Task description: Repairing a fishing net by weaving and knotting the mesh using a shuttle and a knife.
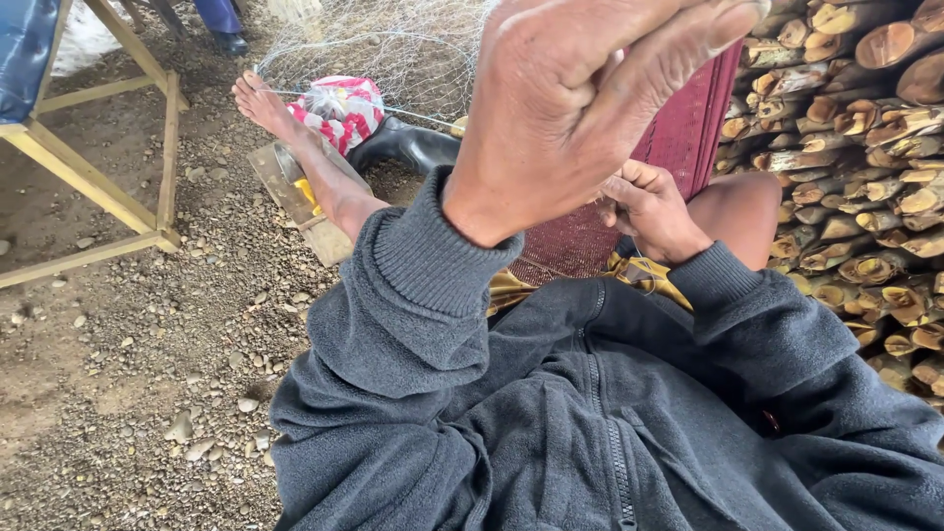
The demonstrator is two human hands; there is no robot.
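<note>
The left hand point(580, 108) is raised close to the camera and blocks the view of the space above the lap. The right hand point(649, 211) rests against the dark red mesh cloth point(688, 138), fingers closed on its edge; no gap shows between hand and cloth. To the right, a stacked woodpile point(865, 147) forms a solid wall just beside the bare knee point(742, 211), leaving little lateral room. Ahead, wire netting point(393, 44), a striped bag point(339, 108) and a black rubber boot point(408, 147) crowd the space by the outstretched leg point(315, 162). To the left, gravel ground point(128, 344) lies open up to the wooden frame point(118, 202).
</note>
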